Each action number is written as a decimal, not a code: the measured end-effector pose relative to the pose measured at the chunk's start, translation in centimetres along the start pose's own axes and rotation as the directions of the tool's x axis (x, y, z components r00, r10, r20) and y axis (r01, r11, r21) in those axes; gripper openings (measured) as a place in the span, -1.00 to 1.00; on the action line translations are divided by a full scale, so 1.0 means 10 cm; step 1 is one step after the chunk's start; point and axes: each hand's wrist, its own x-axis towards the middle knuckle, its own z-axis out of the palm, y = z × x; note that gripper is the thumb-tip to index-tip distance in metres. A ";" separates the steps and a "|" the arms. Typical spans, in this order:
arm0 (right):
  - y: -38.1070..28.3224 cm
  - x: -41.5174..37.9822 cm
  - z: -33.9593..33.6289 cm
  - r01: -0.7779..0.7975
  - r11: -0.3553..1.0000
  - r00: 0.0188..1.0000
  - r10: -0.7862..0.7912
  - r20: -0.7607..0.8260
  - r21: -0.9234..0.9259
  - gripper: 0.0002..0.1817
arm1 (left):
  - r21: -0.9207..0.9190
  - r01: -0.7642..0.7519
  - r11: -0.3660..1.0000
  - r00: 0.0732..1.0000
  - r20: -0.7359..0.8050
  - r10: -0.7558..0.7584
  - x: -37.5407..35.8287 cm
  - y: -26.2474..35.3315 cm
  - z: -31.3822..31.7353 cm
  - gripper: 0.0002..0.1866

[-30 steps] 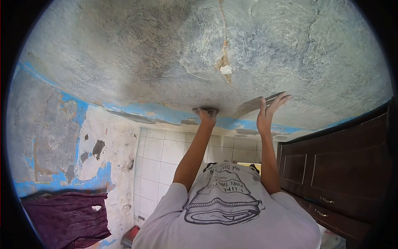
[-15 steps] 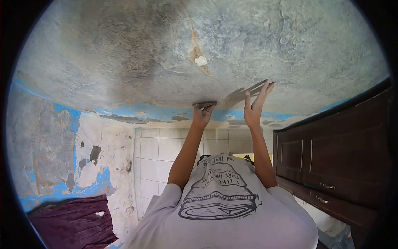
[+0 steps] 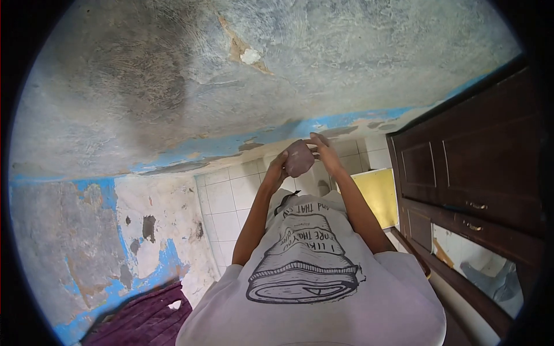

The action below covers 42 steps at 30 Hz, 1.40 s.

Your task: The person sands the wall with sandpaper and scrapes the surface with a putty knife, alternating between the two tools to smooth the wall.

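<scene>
The left hand (image 3: pixel 277 172) clamps a reddish-brown pad (image 3: pixel 299 160); the right hand (image 3: pixel 325 154), fingers parted, meets its edge. The dark cabinet's (image 3: pixel 490 158) contents are hidden.

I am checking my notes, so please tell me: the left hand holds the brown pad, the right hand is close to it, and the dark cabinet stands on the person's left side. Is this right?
Not quite: the dark cabinet stands on the person's right side, as the head view shows. The left hand holds the brown pad, and the right hand is close to it.
</scene>
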 end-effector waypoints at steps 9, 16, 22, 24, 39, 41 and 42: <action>0.07 -0.15 0.89 0.210 0.823 0.965 -0.263 0.026 0.527 -0.35 | -0.044 -0.208 0.977 0.978 -0.035 0.206 -0.12 0.38 -0.30 -0.30; 0.68 -0.41 1.58 0.169 0.808 0.983 -0.178 -0.039 0.564 -0.57 | 0.217 -0.145 0.965 0.989 0.022 0.143 -0.37 0.41 -0.82 -0.42; 1.13 -0.58 1.76 0.287 0.759 0.933 -0.085 -0.349 0.585 -0.69 | 0.423 -0.165 0.891 0.986 0.066 0.152 -0.66 0.39 -1.43 -0.51; 1.39 -0.52 1.56 0.357 0.741 0.905 -0.122 -0.408 0.569 -0.76 | 0.577 -0.298 0.760 0.941 0.046 0.334 -0.67 0.56 -1.83 -0.50; 0.75 1.38 2.21 0.688 0.620 0.672 -0.349 -0.653 0.376 -0.38 | 0.926 -0.367 -0.082 0.354 0.221 0.909 -1.63 2.14 -1.86 -0.19; 0.90 1.20 2.94 0.626 0.654 0.737 -0.319 -0.596 0.424 -0.32 | 0.916 -0.400 -0.033 0.379 0.198 0.904 -1.57 2.05 -1.81 -0.17; 1.01 1.20 3.18 0.538 0.673 0.797 -0.209 -0.566 0.508 -0.32 | 0.903 -0.429 0.033 0.419 0.166 0.893 -1.56 2.01 -1.79 -0.17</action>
